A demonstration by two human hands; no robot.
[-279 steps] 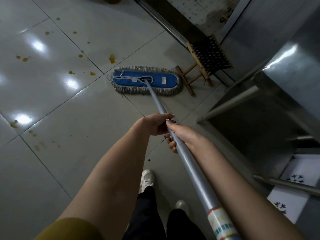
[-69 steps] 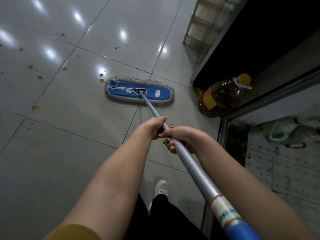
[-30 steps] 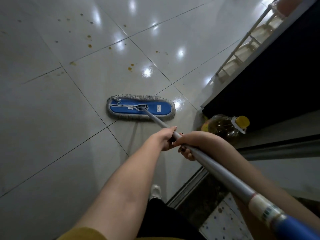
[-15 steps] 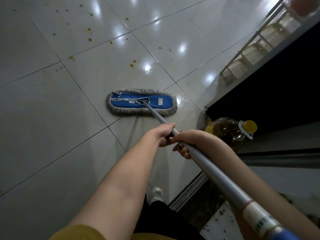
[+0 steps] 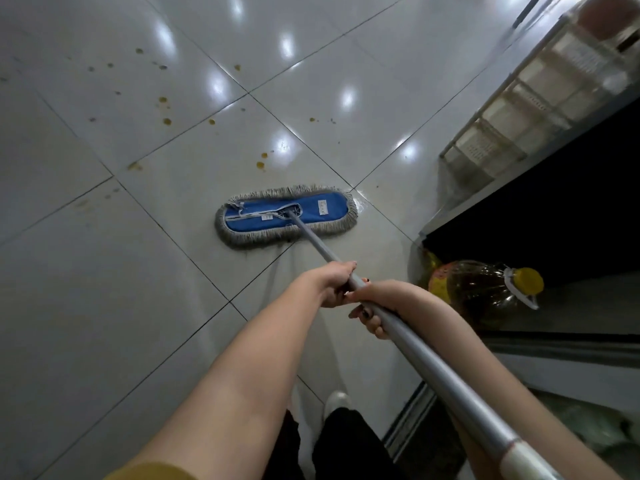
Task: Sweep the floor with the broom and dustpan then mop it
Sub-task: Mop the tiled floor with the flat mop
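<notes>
Left hand [image 5: 334, 285] and right hand [image 5: 377, 306] both grip the handle [image 5: 433, 366]; mop head [image 5: 285, 216], flat on the floor [image 5: 104, 306], has advanced closer to the brown spots [image 5: 260, 164], still unwiped, so mopping is unfinished

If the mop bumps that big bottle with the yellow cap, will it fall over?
Probably not easily: the bottle looks wide and mostly full of dark liquid, so likely heavy. On the glossy floor it might slide instead.
</notes>
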